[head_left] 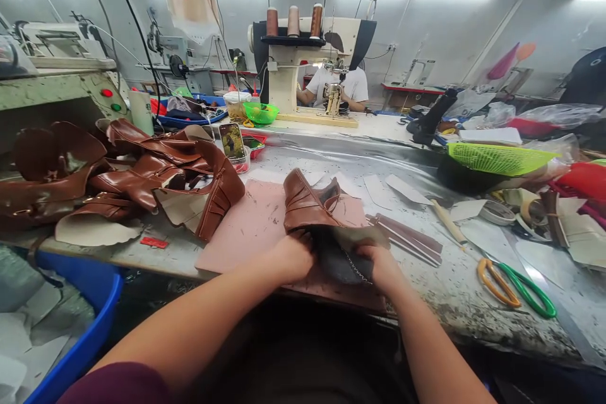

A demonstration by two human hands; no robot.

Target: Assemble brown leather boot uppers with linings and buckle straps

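A brown leather boot upper (310, 205) with pleated folds lies on a pink cutting mat (246, 224) near the table's front edge. Both hands grip its near end, where the dark lining (341, 259) shows. My left hand (293, 255) is closed on the left side of the piece. My right hand (381, 265) pinches the right side of the lining, fingers curled round it.
A pile of brown leather uppers (132, 173) sits at the left, with a phone (231, 142) behind it. Scissors with orange and green handles (514, 284) lie at the right beside leather strips (407, 240). A blue bin (89, 328) stands below left. A person sits behind a sewing machine (307, 57).
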